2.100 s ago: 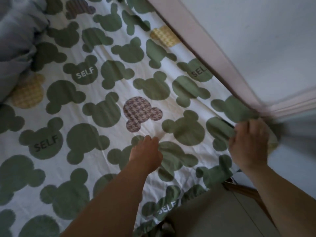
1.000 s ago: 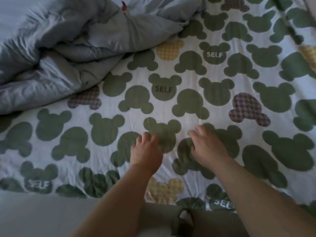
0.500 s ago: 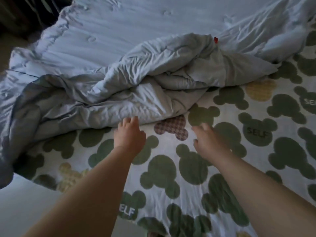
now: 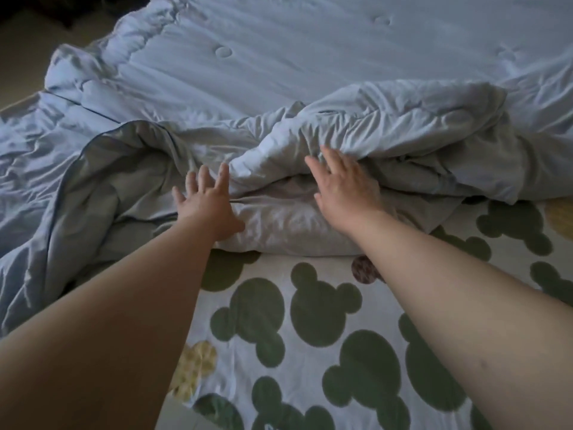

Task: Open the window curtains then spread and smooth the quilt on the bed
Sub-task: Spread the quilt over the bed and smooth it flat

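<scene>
- Since the curtains aren't anywhere in view, I can't say how that part stands, but the quilt [image 4: 279, 66] step looks like the one in hand.
- The quilt is bunched over the far part of the patterned sheet [image 4: 313, 308], with a fat rumpled fold along its near edge.
- Left hand [image 4: 207, 206] and right hand [image 4: 345, 189] both reach onto that fold, fingers straight and spread, gripping nothing. I can't tell whether they're pressing or only just touching.
- Next move, I reckon, is to curl the fingers round the folded edge, drag it toward the near side, then sweep it flat.
</scene>
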### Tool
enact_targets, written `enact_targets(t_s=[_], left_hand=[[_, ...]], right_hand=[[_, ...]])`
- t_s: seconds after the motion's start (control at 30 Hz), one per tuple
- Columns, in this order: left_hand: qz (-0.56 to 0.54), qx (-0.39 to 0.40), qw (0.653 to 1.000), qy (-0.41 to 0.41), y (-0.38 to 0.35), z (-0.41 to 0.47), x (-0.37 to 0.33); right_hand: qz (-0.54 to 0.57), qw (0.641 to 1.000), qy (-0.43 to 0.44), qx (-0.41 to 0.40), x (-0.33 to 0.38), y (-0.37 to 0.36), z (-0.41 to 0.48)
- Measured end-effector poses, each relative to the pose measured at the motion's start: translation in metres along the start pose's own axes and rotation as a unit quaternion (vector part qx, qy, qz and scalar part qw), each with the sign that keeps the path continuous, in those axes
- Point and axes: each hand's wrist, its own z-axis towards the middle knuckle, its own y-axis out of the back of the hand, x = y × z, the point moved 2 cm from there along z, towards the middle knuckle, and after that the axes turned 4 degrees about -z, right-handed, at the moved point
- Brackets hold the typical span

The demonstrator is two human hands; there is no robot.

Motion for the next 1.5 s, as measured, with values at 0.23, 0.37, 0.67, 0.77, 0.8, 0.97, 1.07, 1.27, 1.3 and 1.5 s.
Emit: enact_targets(t_s=[0.23, 0.37, 0.67, 0.77, 0.8, 0.97, 1.07, 1.27, 1.3, 1.5], left_hand=[[-0.021, -0.061, 0.997, -0.034, 0.001, 0.032, -0.001], [-0.013, -0.067, 0.997, -0.027, 0.003, 0.042, 0.004], [-0.052, -0.029, 0.998, -0.033, 0.005, 0.044, -0.005], [-0.029, -0.030, 0.998, -0.039, 0.004, 0.040, -0.011], [-0.013, -0.026, 0.999, -0.040, 0.004, 0.039, -0.013], [0.029, -0.015, 0.998, -0.046, 0.002, 0.034, -0.018], [0.059, -0.034, 0.996, -0.059, -0.002, 0.031, -0.019], [-0.003, 0.027, 0.996, -0.089, -0.019, -0.023, -0.050], [-0.040, 0.025, 0.996, -0.080, -0.023, -0.035, -0.055], [-0.199, 0.037, 0.979, -0.036, -0.063, -0.123, -0.091]], right_hand=[[-0.145, 0.986, 0.028, 0.081, 0.004, -0.011, 0.043], [-0.160, 0.984, 0.021, 0.080, -0.001, -0.008, 0.048], [-0.116, 0.989, 0.025, 0.092, 0.001, 0.002, 0.044], [-0.030, 0.993, -0.015, 0.117, -0.006, 0.000, 0.033], [-0.007, 0.992, -0.025, 0.124, -0.008, 0.000, 0.029], [0.031, 0.983, -0.025, 0.178, -0.024, 0.003, 0.003], [0.000, 0.972, -0.018, 0.236, -0.035, -0.001, -0.018], [-0.025, 0.962, -0.062, 0.266, -0.060, -0.009, -0.072], [-0.033, 0.962, -0.064, 0.263, -0.063, -0.008, -0.082], [0.022, 0.974, -0.017, 0.224, -0.068, 0.005, -0.147]])
